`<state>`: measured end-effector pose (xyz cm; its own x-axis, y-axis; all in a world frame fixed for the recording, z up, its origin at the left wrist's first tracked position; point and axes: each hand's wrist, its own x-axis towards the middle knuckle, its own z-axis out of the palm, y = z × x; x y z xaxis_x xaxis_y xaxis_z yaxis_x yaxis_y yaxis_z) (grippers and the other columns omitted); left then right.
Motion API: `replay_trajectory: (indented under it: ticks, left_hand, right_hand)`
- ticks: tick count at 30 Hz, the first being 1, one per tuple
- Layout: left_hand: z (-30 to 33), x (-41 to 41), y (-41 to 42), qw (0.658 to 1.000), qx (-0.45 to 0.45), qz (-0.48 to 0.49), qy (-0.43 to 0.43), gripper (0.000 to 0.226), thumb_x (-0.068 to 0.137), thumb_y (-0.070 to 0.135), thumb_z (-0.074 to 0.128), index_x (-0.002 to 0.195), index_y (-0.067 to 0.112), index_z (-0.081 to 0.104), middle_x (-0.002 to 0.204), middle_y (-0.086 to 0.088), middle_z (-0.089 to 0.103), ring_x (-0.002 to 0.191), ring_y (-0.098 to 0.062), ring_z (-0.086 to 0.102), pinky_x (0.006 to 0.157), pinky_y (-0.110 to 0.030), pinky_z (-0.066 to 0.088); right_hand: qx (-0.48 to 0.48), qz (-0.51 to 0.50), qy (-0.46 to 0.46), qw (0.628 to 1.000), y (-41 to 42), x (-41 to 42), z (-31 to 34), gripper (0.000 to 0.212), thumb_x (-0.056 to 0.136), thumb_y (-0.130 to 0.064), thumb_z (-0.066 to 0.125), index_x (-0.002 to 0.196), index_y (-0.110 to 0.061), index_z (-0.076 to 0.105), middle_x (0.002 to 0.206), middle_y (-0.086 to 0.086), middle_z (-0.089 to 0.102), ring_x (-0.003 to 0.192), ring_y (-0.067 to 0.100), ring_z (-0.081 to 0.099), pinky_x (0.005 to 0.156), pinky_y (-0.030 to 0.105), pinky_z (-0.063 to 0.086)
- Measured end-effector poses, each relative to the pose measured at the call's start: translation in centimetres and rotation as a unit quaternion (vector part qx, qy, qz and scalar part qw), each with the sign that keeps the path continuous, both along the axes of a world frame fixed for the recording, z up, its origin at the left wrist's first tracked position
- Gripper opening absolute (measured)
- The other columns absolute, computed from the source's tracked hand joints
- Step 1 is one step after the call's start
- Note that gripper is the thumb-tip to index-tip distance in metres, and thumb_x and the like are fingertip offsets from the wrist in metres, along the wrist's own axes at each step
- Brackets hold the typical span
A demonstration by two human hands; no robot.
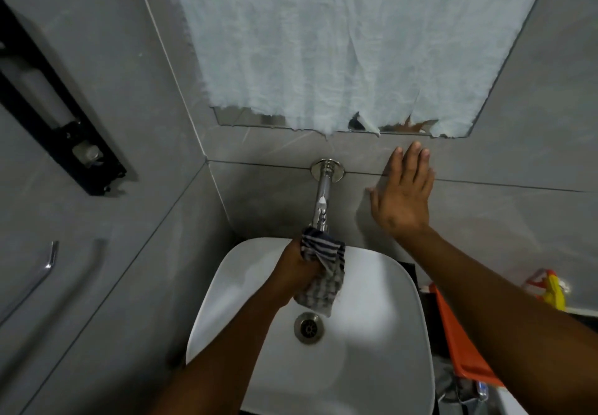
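A chrome tap (pixel 323 193) juts out of the grey tiled wall above a white basin (pixel 388 333). My left hand (pixel 296 270) grips a checked and striped cloth (pixel 323 272), which is wrapped around the tap's outer end and hangs down over the basin. My right hand (pixel 403 193) lies flat on the wall tile to the right of the tap, fingers straight and spread, holding nothing. The tap's spout end is hidden under the cloth.
A round metal drain (pixel 308 327) sits in the basin. White paper (pixel 349 42) covers the mirror above. A black wall holder (pixel 55 104) and a chrome rail (pixel 42 272) are on the left wall. An orange tray (pixel 459 340) and a yellow bottle (pixel 554 291) lie to the right.
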<state>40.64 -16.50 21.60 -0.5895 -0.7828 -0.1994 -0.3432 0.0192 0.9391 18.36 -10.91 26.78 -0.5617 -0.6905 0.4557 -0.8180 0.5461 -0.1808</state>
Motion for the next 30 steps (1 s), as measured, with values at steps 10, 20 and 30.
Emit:
replay_trajectory:
  ticks: [10, 20, 30]
  left_hand:
    - [-1.3, 2.1, 2.3, 0.959, 0.256, 0.011, 0.120, 0.027, 0.091, 0.006, 0.054, 0.114, 0.002, 0.068, 0.116, -0.026, 0.069, 0.110, -0.042, 0.066, 0.098, -0.049, 0.054]
    - [-3.2, -2.1, 4.3, 0.852, 0.497, -0.084, 0.142, 0.050, 0.081, 0.012, 0.055, 0.129, 0.001, 0.063, 0.127, -0.020, 0.066, 0.113, -0.035, 0.065, 0.104, -0.046, 0.049]
    - [-2.9, -21.6, 8.9, 0.942, 0.133, -0.292, -0.093, 0.019, 0.076, -0.003, 0.075, 0.086, 0.011, 0.067, 0.097, -0.018, 0.072, 0.086, -0.028, 0.069, 0.077, -0.037, 0.057]
  right_hand:
    - [0.037, 0.132, -0.689, 0.712, 6.1, 8.6, -4.1, 0.030, 0.086, -0.021, 0.075, 0.114, -0.010, 0.072, 0.096, 0.010, 0.076, 0.077, 0.019, 0.071, 0.076, 0.041, 0.063]
    - [-0.102, 0.032, -0.785, 0.611, 12.5, 3.1, -5.9, 0.034, 0.089, -0.001, 0.062, 0.122, -0.007, 0.069, 0.124, 0.024, 0.069, 0.120, 0.044, 0.062, 0.104, 0.062, 0.046]
    - [-0.348, -0.150, -0.789, 0.484, 25.8, -3.2, -11.6, 0.039, 0.091, -0.002, 0.061, 0.130, 0.000, 0.061, 0.126, 0.026, 0.067, 0.109, 0.039, 0.065, 0.088, 0.053, 0.058]
